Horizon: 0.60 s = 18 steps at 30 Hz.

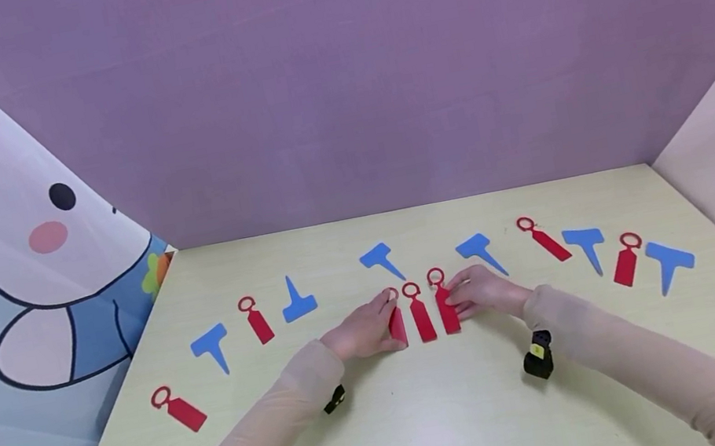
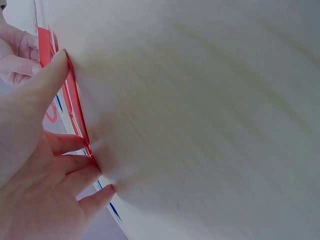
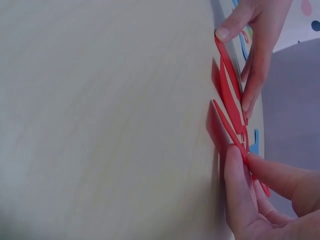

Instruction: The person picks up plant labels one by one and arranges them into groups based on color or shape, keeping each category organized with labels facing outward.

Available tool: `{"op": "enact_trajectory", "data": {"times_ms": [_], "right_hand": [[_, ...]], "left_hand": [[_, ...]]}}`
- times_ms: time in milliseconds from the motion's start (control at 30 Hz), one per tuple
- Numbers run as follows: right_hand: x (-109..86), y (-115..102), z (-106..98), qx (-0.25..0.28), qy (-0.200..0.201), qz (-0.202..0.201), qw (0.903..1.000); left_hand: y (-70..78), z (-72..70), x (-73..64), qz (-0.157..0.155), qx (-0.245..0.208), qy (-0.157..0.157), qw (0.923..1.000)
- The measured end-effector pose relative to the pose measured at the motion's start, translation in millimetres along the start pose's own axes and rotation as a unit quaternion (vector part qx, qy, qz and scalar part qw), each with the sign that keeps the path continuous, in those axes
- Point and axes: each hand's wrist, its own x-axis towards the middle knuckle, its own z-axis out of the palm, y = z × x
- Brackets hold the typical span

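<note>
Three red tags with ring tops stand side by side near the table's middle. My left hand (image 1: 364,332) grips the leftmost red tag (image 1: 398,327), its thumb at the wide lower end and fingers near the ring, as the left wrist view shows along the tag's edge (image 2: 76,102). Between both hands lies the middle red tag (image 1: 422,321), ring pointing away. My right hand (image 1: 486,289) pinches the rightmost red tag (image 1: 446,309) by its right side; in the right wrist view this tag (image 3: 226,121) is tilted, its lower end raised off the table above its shadow.
Blue T-shaped tags lie behind the hands, one (image 1: 379,258) at the centre and one (image 1: 477,248) behind the right hand. More red tags (image 1: 187,414) and blue ones (image 1: 670,260) are spread to both sides on the pale table (image 1: 437,432). A purple backdrop (image 1: 377,92) stands behind.
</note>
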Motion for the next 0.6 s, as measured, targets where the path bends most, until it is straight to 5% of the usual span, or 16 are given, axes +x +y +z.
{"op": "enact_trajectory", "data": {"times_ms": [600], "right_hand": [[2.9, 2.7, 8.9, -0.012, 0.022, 0.017, 0.9995]], "left_hand": [[1.3, 0.0, -1.3, -0.007, -0.012, -0.001, 0.9999]]}}
